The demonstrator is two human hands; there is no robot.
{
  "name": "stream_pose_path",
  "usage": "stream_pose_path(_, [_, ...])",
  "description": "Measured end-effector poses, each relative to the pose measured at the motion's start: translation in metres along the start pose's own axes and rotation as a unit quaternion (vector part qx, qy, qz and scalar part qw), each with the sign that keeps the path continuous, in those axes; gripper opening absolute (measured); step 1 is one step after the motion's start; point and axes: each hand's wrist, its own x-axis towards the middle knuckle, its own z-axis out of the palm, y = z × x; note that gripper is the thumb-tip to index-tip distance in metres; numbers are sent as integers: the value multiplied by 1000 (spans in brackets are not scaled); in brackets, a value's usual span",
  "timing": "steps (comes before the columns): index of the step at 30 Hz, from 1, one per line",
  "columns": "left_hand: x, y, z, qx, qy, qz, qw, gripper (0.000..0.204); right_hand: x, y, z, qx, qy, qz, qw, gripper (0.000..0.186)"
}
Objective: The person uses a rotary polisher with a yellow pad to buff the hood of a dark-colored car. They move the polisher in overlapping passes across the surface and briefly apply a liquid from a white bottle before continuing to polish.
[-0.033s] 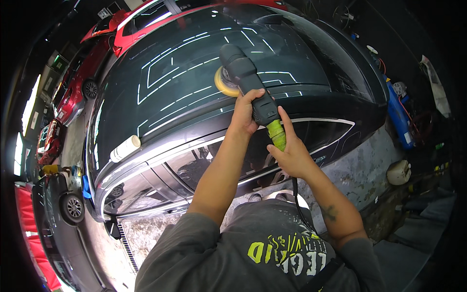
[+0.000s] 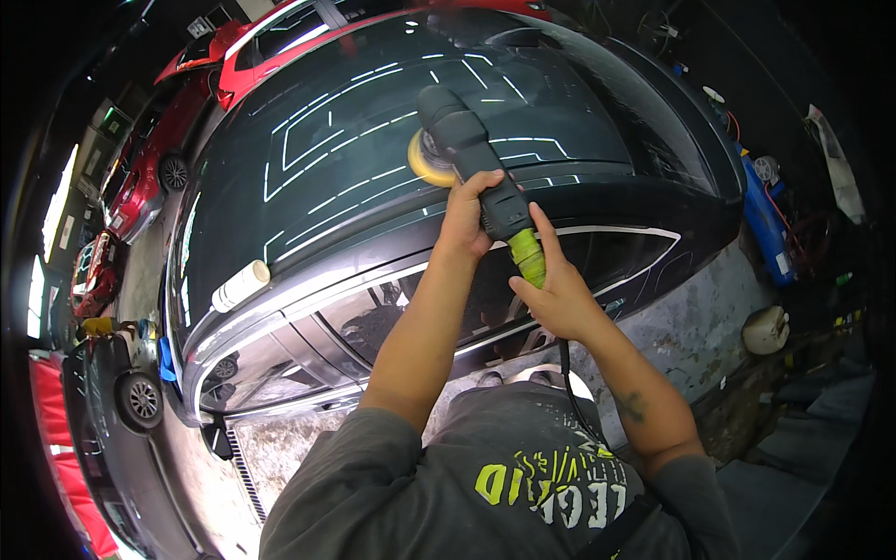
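Note:
A black car polisher (image 2: 464,140) with a round yellow foam pad (image 2: 431,166) is held over the dark car's glossy roof (image 2: 364,168). The pad rests on the roof near its close edge, slightly tilted from this angle. My left hand (image 2: 469,213) is closed round the middle of the polisher's body, thumb across the top. Further back, my right hand (image 2: 560,289) grips the rear end, which is wrapped in lime-green tape (image 2: 527,259). Its index finger lies along the housing, and its other fingers are mostly hidden. A black power cord (image 2: 566,369) hangs down from beneath that hand.
A white cylindrical bottle (image 2: 242,286) lies on the roof at the left. Red cars (image 2: 149,177) stand beyond, and a dark grey car (image 2: 121,448) is parked at left. On the right are a blue tank (image 2: 767,224) and a whitish jug (image 2: 765,330) by the wall.
The polisher and its pad have shifted slightly left across the roof, both hands moving along with it. The grip looks the same.

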Motion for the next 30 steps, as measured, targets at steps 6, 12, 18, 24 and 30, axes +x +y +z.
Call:
stream_pose_path(6, [-17,24,-33,-16,17,40,999,43,15,5,28,-61,-2,-93,994,108])
stream_pose_path(12, [-45,56,-87,-44,32,58,997,45,30,-11,62,-28,-92,-86,992,107])
stream_pose_path(18, [-76,90,-127,-51,35,108,992,50,44,-24,101,-37,-149,-120,981,104])
stream_pose_path(24, [-76,78,-119,-21,45,92,995,52,33,-21,97,-49,-131,-79,987,106])
stream_pose_path(30, [-33,23,-67,18,29,75,997,49,10,2,46,-37,-44,-50,997,109])
